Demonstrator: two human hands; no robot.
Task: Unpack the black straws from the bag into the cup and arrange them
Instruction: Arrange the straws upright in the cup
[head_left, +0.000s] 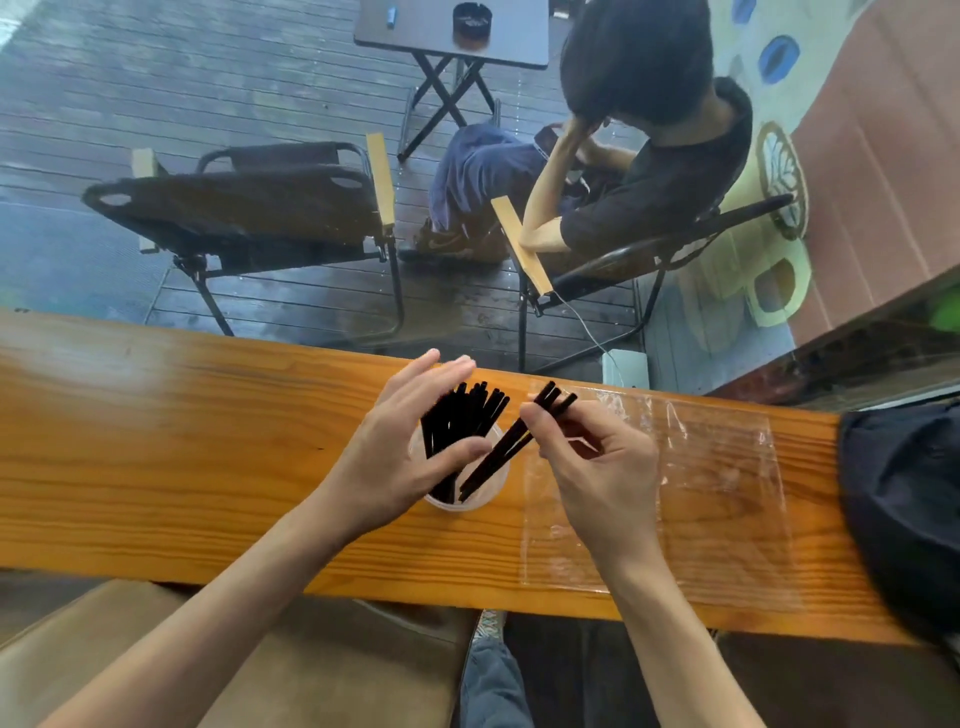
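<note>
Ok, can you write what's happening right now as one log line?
step: loading straws | right hand: pinches few black straws into cup | left hand: steadies standing straws | bag: flat, right of cup

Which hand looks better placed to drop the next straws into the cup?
The right hand. It already pinches a few black straws whose lower ends point into the cup. The left hand rests against the straws already standing inside.

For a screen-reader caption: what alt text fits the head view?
Right hand pinches a few black straws over a clear cup of straws on a wooden counter. Left hand cups the bundle; an empty plastic bag lies right.
</note>
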